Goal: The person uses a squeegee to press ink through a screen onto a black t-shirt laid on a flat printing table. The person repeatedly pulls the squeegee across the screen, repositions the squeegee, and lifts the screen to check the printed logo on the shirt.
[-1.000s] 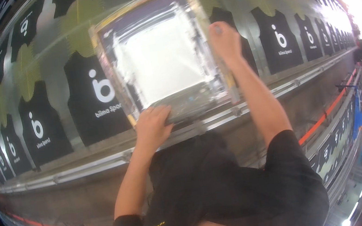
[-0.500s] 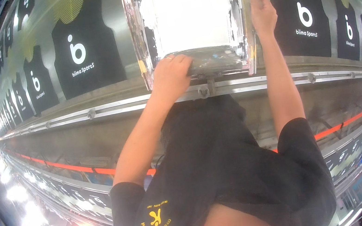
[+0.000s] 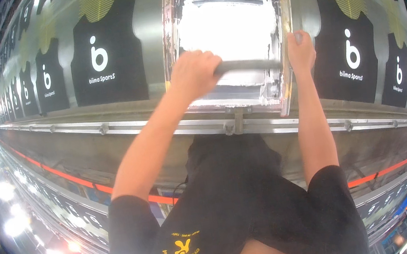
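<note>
A screen-printing frame (image 3: 167,53) with pale, stained edges lies in front of me, its mesh coated with bright white ink (image 3: 225,24). My left hand (image 3: 195,75) is closed round the left end of a dark squeegee (image 3: 252,64), which stretches across the lower half of the screen. My right hand (image 3: 302,52) is curled into a fist at the frame's right side, gripping its edge; the fingertips are partly hidden.
Black vest-shaped fabric pieces (image 3: 106,57) with white prints lie in a row along the table, another (image 3: 347,53) right of the frame. A metal rail (image 3: 261,124) runs along the near edge. An orange-red strip (image 3: 80,181) and another table lie behind me.
The left hand and squeegee have moved away from the near end of the frame, over the white ink. The view has shifted and tilted; the right hand stays beside the frame.
</note>
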`<state>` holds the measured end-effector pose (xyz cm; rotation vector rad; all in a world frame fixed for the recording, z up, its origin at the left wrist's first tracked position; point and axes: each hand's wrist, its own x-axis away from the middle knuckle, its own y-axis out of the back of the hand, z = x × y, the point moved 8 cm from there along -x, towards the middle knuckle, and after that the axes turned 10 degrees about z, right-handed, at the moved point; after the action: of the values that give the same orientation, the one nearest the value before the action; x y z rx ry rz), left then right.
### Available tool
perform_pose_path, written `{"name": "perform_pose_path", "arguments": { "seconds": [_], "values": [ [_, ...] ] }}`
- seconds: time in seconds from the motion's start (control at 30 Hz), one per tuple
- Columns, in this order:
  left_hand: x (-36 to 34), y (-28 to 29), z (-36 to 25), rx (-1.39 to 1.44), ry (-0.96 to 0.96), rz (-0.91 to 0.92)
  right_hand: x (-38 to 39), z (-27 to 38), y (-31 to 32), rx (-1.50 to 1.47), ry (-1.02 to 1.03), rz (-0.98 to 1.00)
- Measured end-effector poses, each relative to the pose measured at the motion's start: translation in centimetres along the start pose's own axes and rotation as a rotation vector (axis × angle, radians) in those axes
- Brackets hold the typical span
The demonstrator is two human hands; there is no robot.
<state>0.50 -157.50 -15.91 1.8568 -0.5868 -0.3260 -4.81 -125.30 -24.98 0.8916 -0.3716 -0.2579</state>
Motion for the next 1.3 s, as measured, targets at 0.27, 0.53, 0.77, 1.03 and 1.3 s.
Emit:
{"name": "perform_pose_path", "arguments": {
  "seconds": [0.27, 0.53, 0.77, 1.03, 1.3],
  "values": [
    [-17.4, 3.3, 9.3, -0.023, 0.016, 0.052, -1.9, 2.3, 2.5, 0.029, 0.296, -0.197],
    [-23.0, 3.4, 11.0, 0.022, 0.09, 0.213, -10.3, 19.7, -1.8, 0.344, 0.806, 0.259],
    [-18.2, 0.0, 9.0, -0.084, 0.045, 0.137, -6.7, 16.8, -3.1, 0.422, 0.8, 0.245],
    [-2.1, -4.7, 0.2, 0.108, 0.068, 0.052, 10.5, 8.9, -1.8, 0.266, 0.875, 0.229],
    [7.8, -6.2, -7.2, -0.028, 0.086, -0.113, 20.3, 4.0, -0.1, 0.242, 0.901, 0.327]
  ]
}}
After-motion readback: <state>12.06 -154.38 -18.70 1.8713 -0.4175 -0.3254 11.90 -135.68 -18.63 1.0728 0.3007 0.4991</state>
